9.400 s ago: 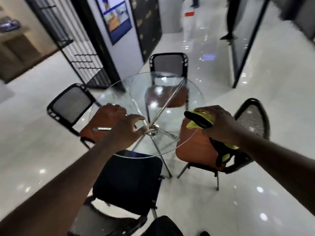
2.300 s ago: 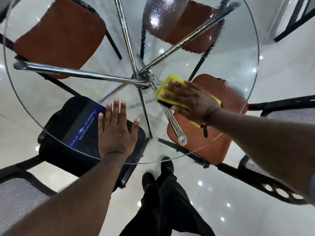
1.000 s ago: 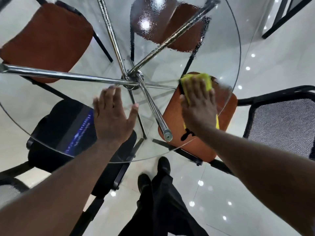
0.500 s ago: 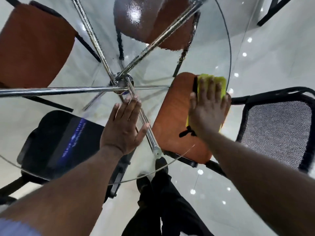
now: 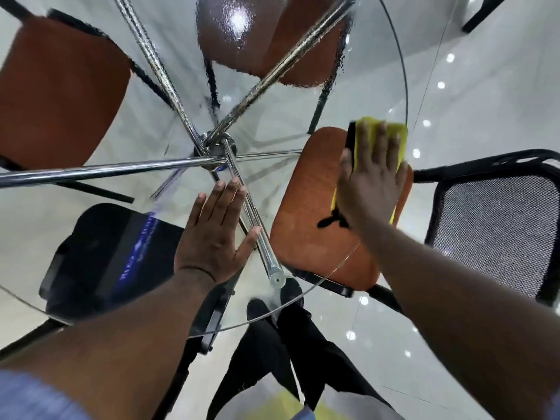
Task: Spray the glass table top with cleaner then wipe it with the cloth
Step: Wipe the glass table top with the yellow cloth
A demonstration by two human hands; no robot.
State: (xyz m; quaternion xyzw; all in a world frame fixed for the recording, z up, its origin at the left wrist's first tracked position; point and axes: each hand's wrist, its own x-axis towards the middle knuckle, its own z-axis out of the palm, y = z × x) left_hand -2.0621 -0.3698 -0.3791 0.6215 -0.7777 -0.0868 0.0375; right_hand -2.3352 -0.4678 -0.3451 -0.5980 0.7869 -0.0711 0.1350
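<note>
— Soft yellow cloth [image 5: 394, 137], light and limp, likely to bunch unless pressed flat; best taken under a whole palm, not pinched at a corner.

— Found where?

— Right of centre in the frame, flat on the glass bench [image 5: 303, 110], close to its right rim. Black loop trailing from the near end.

— And the glass?

— Stiff, slick, probably breakable at the edge; droplets beaded across the upper part of the frame. Worth even pressure, no leaning on the rim.

— Right hand [image 5: 371, 183]?

— Laid flat over the cloth, grip spread, fingers pointing up the frame, forearm entering from lower right.

— Left hand [image 5: 216, 234]?

— Palm down on bare glass at centre, grip splayed and empty, seemingly bracing. Hard to say how much weight sits on it.
</note>
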